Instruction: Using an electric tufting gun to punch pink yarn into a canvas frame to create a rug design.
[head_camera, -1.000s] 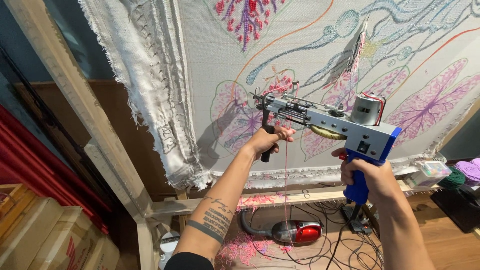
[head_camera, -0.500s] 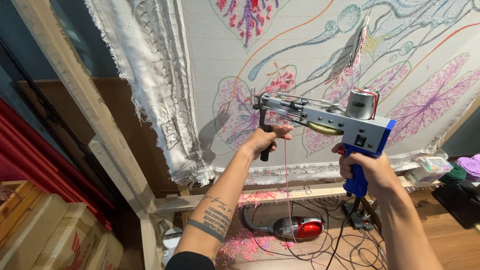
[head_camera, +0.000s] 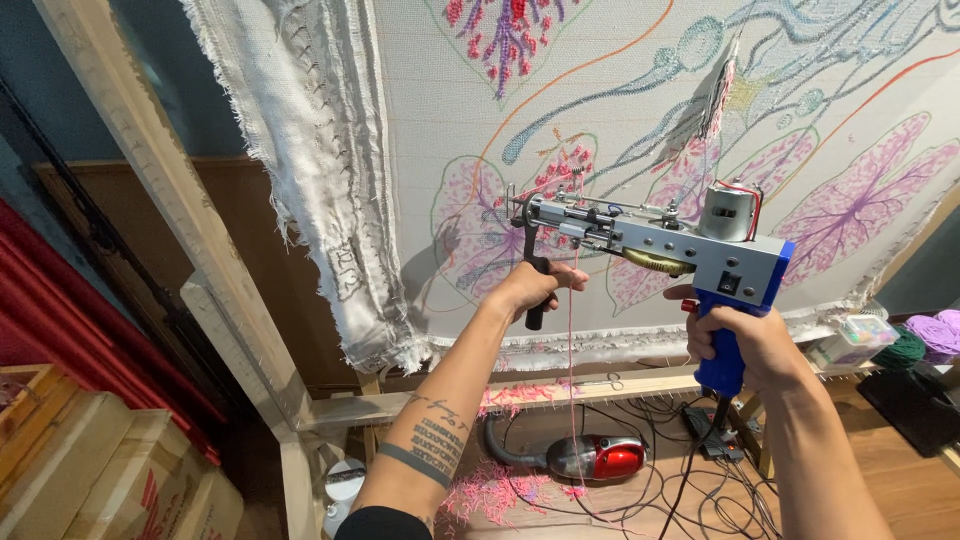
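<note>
A grey and blue tufting gun (head_camera: 690, 252) is held up against a stretched white cloth (head_camera: 600, 110) with leaf and flower outlines in pink, purple and teal. My right hand (head_camera: 745, 345) grips the gun's blue rear handle. My left hand (head_camera: 528, 288) grips the black front handle under the needle end. The needle tip sits at a pink-filled leaf (head_camera: 480, 225). A pink yarn strand (head_camera: 572, 380) hangs down from the gun toward the floor.
The cloth hangs on a wooden frame (head_camera: 190, 230) with a frayed edge at left. A red hand vacuum (head_camera: 600, 460), tangled black cables and pink yarn scraps lie on the floor. Yarn balls (head_camera: 925, 335) sit at right; wooden crates (head_camera: 90, 470) at lower left.
Both hands and the gun have shifted slightly left along the cloth, and the view has tilted a little. The grips are unchanged.
</note>
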